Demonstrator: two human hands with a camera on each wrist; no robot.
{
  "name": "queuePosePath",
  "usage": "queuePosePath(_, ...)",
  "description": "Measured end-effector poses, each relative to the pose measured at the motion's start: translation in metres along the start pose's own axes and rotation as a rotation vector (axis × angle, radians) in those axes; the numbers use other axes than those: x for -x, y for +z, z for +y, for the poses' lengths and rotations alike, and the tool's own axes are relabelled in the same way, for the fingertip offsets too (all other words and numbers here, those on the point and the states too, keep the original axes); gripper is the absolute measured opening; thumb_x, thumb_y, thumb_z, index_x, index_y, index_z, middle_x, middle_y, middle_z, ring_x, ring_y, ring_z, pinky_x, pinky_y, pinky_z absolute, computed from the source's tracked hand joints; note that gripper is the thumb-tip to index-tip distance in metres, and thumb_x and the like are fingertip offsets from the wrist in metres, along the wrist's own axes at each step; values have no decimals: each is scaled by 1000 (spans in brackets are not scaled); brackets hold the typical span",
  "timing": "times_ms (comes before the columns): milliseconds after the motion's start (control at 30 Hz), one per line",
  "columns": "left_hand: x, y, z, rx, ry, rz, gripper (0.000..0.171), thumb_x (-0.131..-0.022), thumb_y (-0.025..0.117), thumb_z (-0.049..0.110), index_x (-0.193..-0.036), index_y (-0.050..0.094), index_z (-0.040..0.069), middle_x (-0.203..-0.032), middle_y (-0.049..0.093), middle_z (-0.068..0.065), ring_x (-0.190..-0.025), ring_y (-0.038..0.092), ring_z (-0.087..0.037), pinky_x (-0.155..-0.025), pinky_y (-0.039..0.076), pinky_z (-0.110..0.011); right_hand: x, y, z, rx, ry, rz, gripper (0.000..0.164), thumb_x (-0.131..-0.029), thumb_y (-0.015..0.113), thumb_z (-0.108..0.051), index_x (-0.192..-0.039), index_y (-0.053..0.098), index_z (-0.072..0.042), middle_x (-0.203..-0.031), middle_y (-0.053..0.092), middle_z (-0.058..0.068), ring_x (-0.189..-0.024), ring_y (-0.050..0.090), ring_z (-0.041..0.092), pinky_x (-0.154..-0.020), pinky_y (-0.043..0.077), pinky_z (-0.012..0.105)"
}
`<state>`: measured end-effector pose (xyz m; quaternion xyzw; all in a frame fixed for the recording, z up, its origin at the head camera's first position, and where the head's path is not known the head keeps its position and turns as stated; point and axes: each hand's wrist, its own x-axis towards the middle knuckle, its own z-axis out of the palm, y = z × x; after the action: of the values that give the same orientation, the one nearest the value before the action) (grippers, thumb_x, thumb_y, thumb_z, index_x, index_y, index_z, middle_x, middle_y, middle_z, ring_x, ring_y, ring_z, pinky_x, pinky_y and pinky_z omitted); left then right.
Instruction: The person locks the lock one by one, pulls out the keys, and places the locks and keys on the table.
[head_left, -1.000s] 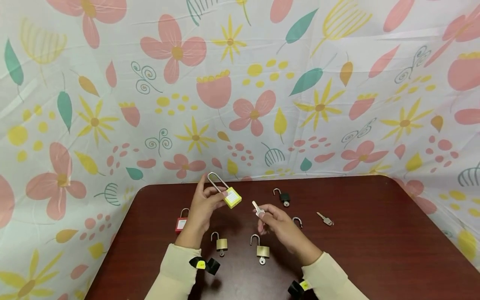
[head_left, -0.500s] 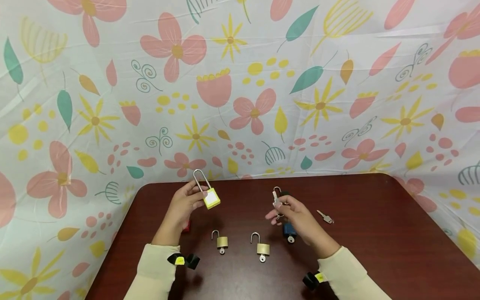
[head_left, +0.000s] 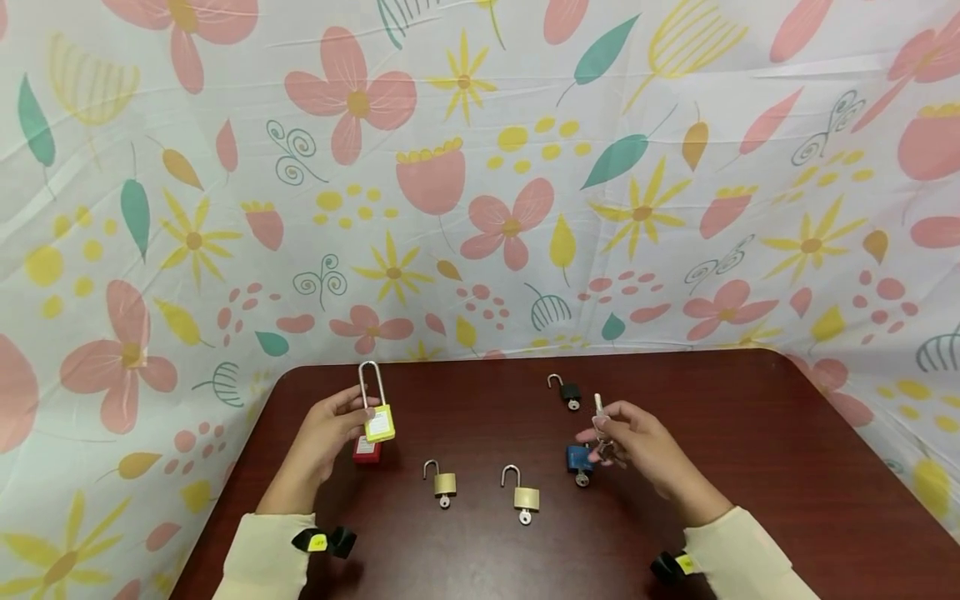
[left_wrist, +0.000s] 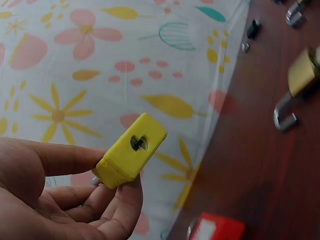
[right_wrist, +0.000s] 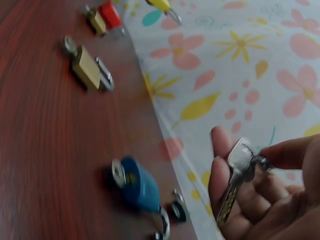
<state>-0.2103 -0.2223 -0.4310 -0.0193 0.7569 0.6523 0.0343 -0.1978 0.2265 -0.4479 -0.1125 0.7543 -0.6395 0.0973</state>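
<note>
My left hand [head_left: 318, 437] holds a yellow padlock [head_left: 380, 423] between thumb and fingers, its long shackle pointing up. The left wrist view faces the keyhole [left_wrist: 139, 144] in the yellow body, with no key in it. Off to the right, my right hand [head_left: 645, 450] pinches a silver key [right_wrist: 241, 156] whose blade points up in the head view; a small ring hangs at its bow. Just left of that hand lies a blue padlock [head_left: 578, 458], a key in its base. A red padlock [head_left: 367, 451] sits below the yellow one, partly covered by it.
Two brass padlocks, one left [head_left: 445, 484] and one nearer the middle [head_left: 527, 498], lie with shackles up and keys inserted. Farther back is a black padlock [head_left: 571, 392], also with a key. The dark red table [head_left: 810, 467] meets a flower-printed cloth [head_left: 480, 167] behind.
My hands have moved apart: the left carried the yellow padlock leftward and lower, the right took the key rightward. A loose key seen earlier on the right is now hidden behind my right hand.
</note>
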Motion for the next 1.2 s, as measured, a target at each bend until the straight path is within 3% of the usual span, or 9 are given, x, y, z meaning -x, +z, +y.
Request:
queuePosePath(267, 17, -22, -21, -44, -66, 43, 48, -95, 55, 8, -139, 37, -2, -126, 52, -21, -107, 52, -23, -81, 49, -29, 13, -24, 12, 29, 100, 42, 29, -101, 49, -17, -109, 47, 10, -101, 63, 28, -79, 63, 40, -62, 55, 43)
queuePosePath(700, 28, -45, -40, -141, -119, 86, 48, -96, 54, 7, -139, 37, -4, -129, 48, -23, -108, 50, -23, -78, 48, -26, 29, -39, 26, 151, 131, -1, 23, -99, 48, -6, -110, 46, 14, -95, 65, 25, -79, 64, 37, -64, 54, 40)
queuePosePath(833, 31, -51, -42, -167, -132, 90, 47, -95, 55, 7, -137, 39, -5, -128, 47, -23, -104, 51, -22, -75, 48, -25, 30, -40, 28, 257, 118, -6, 18, -97, 49, -3, -107, 51, 12, -90, 67, 20, -78, 64, 32, -62, 53, 36)
queuePosePath(1033, 34, -55, -47, -166, -162, 77, 46, -94, 54, 4, -136, 39, -7, -125, 47, -23, -101, 54, -20, -75, 50, -27, 32, -43, 29, 481, 143, 6, 12, -96, 51, -6, -102, 61, 0, -86, 68, 6, -76, 61, 21, -57, 46, 29)
queuePosePath(1200, 35, -57, -54, -202, -181, 77, 46, -94, 54, 5, -136, 40, -6, -124, 49, -22, -103, 53, -21, -76, 50, -29, 34, -46, 29, 675, 105, 26, 7, -94, 59, -12, -97, 66, -11, -90, 65, 2, -77, 55, 19, -65, 43, 35)
